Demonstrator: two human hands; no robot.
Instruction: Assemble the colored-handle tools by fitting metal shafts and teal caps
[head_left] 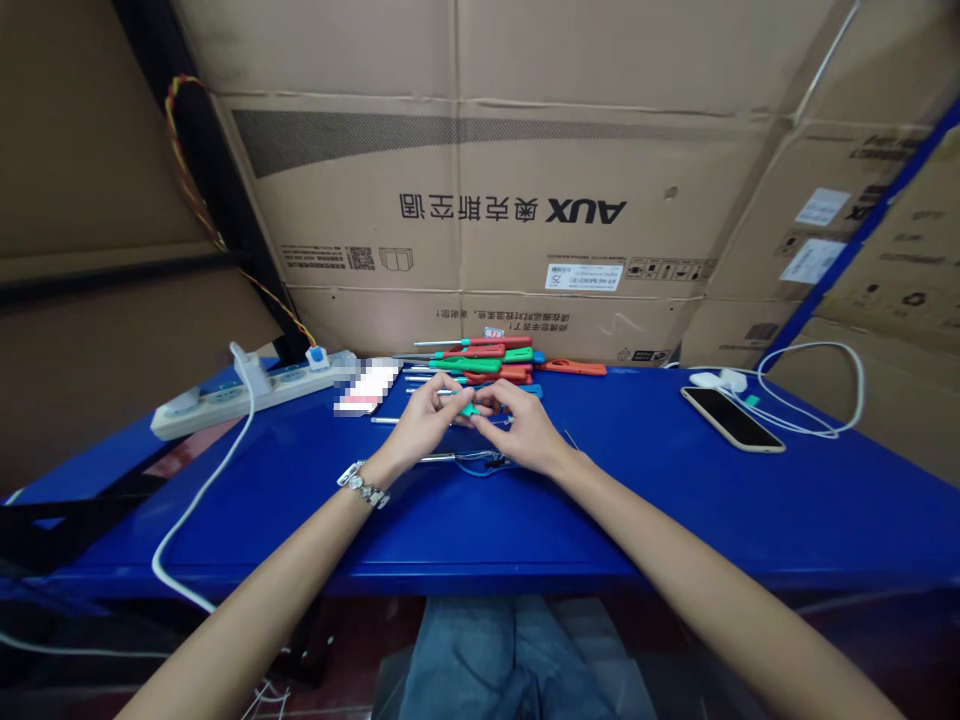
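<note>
Over the middle of the blue table, my left hand point(429, 418) and my right hand point(523, 425) meet with fingers closed around a small green plastic piece point(469, 409). Its exact shape is mostly covered by the fingertips. Just below them lie a thin metal tube point(439, 459) and some fine wires point(480, 472), one of them blue, partly under my right hand. Behind my hands is a pile of long-nosed lighters point(480, 366) with red, green, orange and blue handles and metal tubes. A watch or bracelet point(363, 485) circles my left wrist.
A white power strip point(255, 395) with plugs and a cable stands at the left. Beside the pile lies a blurred white sheet or screen point(369, 386). To the right are a phone point(733, 419) and a looped white cable point(840, 430). Cardboard point(510, 150) walls the back.
</note>
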